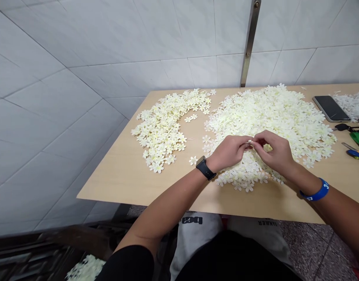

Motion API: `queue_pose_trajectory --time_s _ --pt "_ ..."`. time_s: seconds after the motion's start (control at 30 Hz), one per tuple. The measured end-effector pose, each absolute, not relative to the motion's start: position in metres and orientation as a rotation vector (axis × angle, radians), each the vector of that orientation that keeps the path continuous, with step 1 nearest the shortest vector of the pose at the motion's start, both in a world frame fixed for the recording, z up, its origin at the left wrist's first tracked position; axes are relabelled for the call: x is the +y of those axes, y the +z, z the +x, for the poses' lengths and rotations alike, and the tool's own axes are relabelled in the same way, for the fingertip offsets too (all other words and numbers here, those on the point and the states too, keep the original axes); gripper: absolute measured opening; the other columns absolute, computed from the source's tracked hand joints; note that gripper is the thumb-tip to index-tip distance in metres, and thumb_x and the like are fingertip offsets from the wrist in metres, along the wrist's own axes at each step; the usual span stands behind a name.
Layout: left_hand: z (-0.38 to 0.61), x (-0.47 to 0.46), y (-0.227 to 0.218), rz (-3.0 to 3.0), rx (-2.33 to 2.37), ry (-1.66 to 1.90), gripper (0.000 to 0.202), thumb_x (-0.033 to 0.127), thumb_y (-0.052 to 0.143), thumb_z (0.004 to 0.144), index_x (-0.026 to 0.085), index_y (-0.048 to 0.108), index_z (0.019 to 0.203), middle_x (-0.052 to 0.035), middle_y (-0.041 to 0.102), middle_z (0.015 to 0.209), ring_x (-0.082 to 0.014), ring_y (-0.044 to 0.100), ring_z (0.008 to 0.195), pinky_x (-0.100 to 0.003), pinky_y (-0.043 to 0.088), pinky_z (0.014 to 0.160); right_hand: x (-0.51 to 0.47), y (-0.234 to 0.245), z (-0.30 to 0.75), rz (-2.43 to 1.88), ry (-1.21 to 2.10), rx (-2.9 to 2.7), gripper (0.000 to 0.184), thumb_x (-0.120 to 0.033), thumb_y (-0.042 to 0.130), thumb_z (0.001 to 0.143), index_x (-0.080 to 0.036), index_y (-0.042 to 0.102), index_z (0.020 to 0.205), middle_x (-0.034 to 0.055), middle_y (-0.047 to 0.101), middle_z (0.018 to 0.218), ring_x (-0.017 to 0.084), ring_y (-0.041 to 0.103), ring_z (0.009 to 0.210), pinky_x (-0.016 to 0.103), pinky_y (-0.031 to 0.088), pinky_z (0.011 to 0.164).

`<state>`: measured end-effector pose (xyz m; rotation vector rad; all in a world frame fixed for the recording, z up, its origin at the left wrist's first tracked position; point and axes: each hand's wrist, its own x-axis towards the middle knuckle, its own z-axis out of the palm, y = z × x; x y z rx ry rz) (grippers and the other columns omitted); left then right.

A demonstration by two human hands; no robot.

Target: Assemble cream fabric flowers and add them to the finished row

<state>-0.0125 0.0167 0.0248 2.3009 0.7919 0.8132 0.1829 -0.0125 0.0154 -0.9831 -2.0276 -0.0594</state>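
On the surface [115,179], a large flower heap [264,113] stretches from the back edge toward the front, a smaller heap [164,128] lies nearer the left edge, and over the first the left hand [230,151] and right hand [274,152] pinch a small pale piece [250,141] in their fingers.

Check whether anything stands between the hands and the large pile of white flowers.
Nothing visible does: the left hand and right hand, pinching a small pale piece, appear directly over the large pile.
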Motion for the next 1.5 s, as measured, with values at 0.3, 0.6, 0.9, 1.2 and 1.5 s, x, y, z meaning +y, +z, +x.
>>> queue_pose_trajectory --time_s 0.3,0.6,0.9,1.2,1.5 --pt "-0.011 0.022 0.017 1.985 0.531 0.813 0.042 0.023 0.04 0.103 0.023 0.062 0.139 -0.0064 0.07 0.134 -0.022 0.069 0.119 -0.038 0.058 0.102 -0.001 0.019 0.198 -0.874 -0.111 -2.083 0.013 -0.016 0.057 0.098 -0.024 0.065 0.106 0.006 0.073 0.089 0.021 0.069 0.08 0.036 0.056 0.071" --pt "-0.014 0.018 0.026 2.2 0.754 0.719 0.023 0.025 0.056 0.098 0.018 0.077 0.104 -0.0037 0.079 0.089 -0.0154 0.068 0.077 -0.029 0.052 0.076 -0.01 0.018 0.191 -0.777 -0.209 -2.261 0.015 -0.012 0.053 0.099 -0.021 0.063 0.108 0.0069 0.07 0.084 0.02 0.065 0.075 0.032 0.053 0.065" --pt "-0.011 0.022 0.014 2.084 0.715 0.929 0.035 0.021 0.044 0.1 0.018 0.059 0.132 -0.0103 0.074 0.115 -0.0209 0.07 0.104 -0.032 0.055 0.086 -0.008 0.012 0.182 -1.144 0.108 -1.926 0.004 -0.022 0.06 0.094 -0.021 0.061 0.09 0.0021 0.066 0.074 0.016 0.061 0.064 0.029 0.047 0.06" --pt "-0.011 0.016 0.025 2.121 0.811 1.002 0.041 0.039 0.046 0.102 0.018 0.043 0.067 0.0028 0.044 0.061 -0.0107 0.04 0.06 -0.028 0.031 0.061 -0.014 0.022 0.181 -1.125 0.694 -1.833 0.035 -0.038 0.053 0.099 -0.021 0.05 0.069 -0.0016 0.049 0.061 0.013 0.045 0.057 0.029 0.035 0.056" --pt "0.0 0.015 0.015 2.009 0.826 1.11 0.044 0.041 0.044 0.101 0.019 0.033 0.065 0.003 0.036 0.059 -0.0115 0.035 0.059 -0.029 0.026 0.059 -0.019 0.021 0.173 -1.058 0.969 -1.644 0.054 -0.06 0.058 0.095 -0.021 0.044 0.06 -0.0029 0.038 0.058 0.013 0.035 0.056 0.03 0.028 0.054"
